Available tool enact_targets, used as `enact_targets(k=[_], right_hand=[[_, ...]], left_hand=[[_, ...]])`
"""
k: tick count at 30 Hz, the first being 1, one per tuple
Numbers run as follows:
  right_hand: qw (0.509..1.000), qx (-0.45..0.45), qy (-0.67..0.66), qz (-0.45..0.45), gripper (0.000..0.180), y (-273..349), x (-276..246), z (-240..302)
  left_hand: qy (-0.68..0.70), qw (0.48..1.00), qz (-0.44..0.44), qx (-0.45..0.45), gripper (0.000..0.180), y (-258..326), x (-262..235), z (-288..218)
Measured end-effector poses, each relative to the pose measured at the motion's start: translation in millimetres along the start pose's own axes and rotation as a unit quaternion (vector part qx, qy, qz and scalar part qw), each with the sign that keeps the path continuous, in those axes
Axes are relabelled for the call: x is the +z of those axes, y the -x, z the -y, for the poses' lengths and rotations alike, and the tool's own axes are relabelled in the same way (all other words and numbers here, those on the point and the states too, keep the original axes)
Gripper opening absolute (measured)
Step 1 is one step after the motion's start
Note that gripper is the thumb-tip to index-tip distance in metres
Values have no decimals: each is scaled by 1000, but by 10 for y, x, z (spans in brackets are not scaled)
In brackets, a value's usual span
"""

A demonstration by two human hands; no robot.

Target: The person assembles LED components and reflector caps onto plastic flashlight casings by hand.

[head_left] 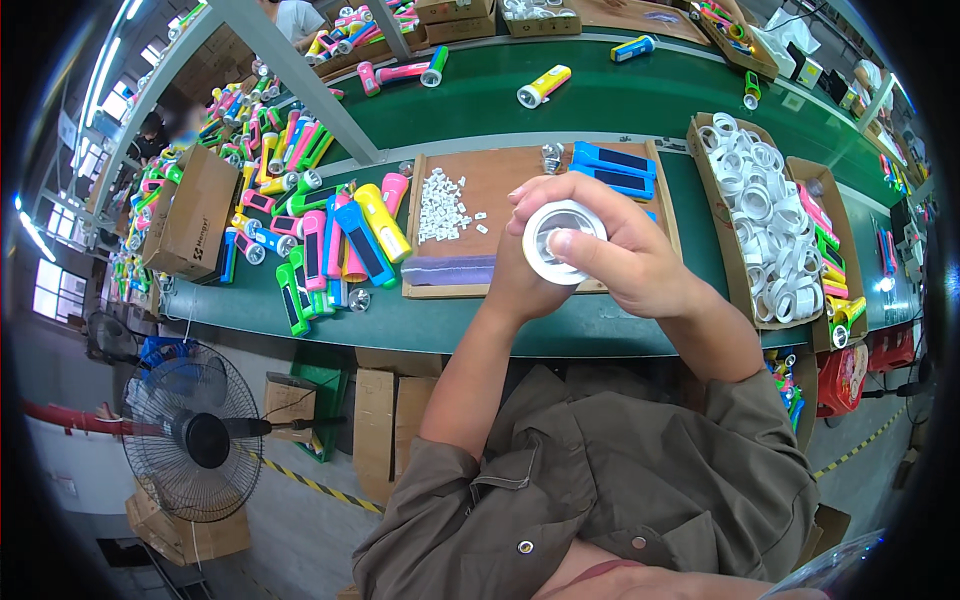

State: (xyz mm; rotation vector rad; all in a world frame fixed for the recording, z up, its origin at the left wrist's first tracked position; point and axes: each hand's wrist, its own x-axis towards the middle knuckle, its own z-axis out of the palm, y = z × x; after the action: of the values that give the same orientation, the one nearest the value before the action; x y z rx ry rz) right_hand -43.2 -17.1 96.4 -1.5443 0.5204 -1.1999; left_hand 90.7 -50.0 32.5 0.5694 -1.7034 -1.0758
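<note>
In front of my chest, both hands are closed around a flashlight whose round end faces up, showing a white ring (533, 262) around a silvery centre. My left hand (522, 292) wraps it from below and behind, so the body is hidden. Over the top curls my right hand (632, 245), its thumb pressing on the ring's centre. Beneath the hands lies a wooden tray (540, 163) holding small white parts (440, 208), a strip of purple cloth (450, 270), clear reflectors (552, 155) and blue flashlight bodies (615, 170).
A carton of white rings (757, 205) stands right of the tray. Colourful flashlights (335, 235) pile up at the left beside a brown carton (192, 215). Flashlights, including a yellow one (545, 87), lie on the green conveyor belt (480, 112). A standing fan (205, 440) is at lower left.
</note>
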Motion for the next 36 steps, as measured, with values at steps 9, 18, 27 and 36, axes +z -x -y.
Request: enact_targets(k=[9,18,27,36], right_hand=[[998,26,-56,-27,28,1,-4,-74],[990,28,-138,-8,36,-24,-26,-71],[994,26,-104,17,38,-46,-71,-76],[993,64,-91,34,41,-40,-99,-33]], left_hand=[[-47,999,-2,-12,28,-49,-3,-52],[-47,999,6,-9,24,-43,-50,-58],[-94,996,-5,3,23,-64,-56,-96],[-90,995,38,-23,31,-47,-149,-154]])
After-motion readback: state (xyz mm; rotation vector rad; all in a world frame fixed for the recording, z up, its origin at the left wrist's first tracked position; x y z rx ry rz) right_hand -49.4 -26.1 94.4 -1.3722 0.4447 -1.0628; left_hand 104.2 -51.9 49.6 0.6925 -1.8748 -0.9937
